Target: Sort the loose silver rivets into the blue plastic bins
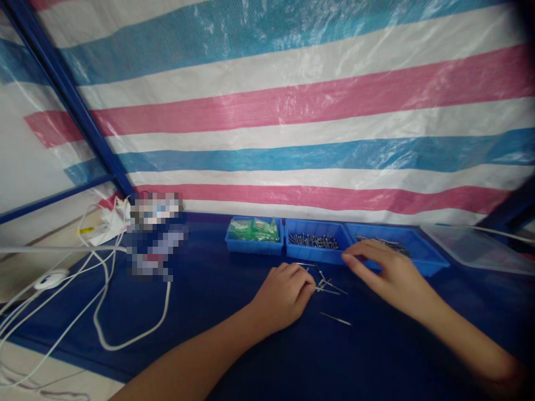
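My left hand (pixel 285 292) rests on the dark blue tabletop with its fingers curled closed. Thin metal rivet-like pins (pixel 324 285) lie in a loose pile at its fingertips; whether one is gripped is hidden. My right hand (pixel 390 274) hovers by the front of the bins, thumb and index fingertip pinched together, and anything between them is too small to make out. Just past those fingertips stands the middle blue bin (pixel 315 255), holding many short metal pins (pixel 315 241). A single pin (pixel 336 319) lies apart, nearer to me.
The left blue bin (pixel 253 247) holds green-and-clear bags (pixel 254 229). Longer metal pins (pixel 388 244) lie in the right blue bin (pixel 426 262), partly behind my right hand. A clear plastic lid (pixel 472 250) is at far right. White cables (pixel 104 278) loop across the left side. Striped sheeting (pixel 292 111) hangs behind.
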Motion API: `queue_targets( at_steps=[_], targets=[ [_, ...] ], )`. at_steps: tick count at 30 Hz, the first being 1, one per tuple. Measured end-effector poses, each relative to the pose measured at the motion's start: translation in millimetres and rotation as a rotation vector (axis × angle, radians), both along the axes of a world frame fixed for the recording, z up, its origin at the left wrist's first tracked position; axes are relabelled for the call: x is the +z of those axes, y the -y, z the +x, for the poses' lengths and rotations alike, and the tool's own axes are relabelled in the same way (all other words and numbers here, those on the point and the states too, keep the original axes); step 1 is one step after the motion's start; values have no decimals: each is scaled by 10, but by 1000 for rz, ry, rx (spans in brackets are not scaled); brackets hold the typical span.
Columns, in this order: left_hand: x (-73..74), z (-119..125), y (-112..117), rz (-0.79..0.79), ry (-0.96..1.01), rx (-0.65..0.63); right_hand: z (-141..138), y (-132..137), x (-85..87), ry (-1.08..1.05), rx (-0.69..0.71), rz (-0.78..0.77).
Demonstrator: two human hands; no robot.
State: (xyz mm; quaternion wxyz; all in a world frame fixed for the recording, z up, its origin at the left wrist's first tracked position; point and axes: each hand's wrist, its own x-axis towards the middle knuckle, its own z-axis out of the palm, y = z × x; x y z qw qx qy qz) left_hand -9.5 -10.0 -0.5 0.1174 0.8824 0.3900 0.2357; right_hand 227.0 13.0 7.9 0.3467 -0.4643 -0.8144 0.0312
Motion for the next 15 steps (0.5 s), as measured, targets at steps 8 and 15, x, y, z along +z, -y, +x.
queue_targets(
  at_steps=[8,15],
  targets=[
    [-11,11,-51,-117,278,59,-376,222,-121,-210,189,-296],
    [0,43,-1,-180,300,-16,-376,236,-183,-439,102,-333]
  ],
)
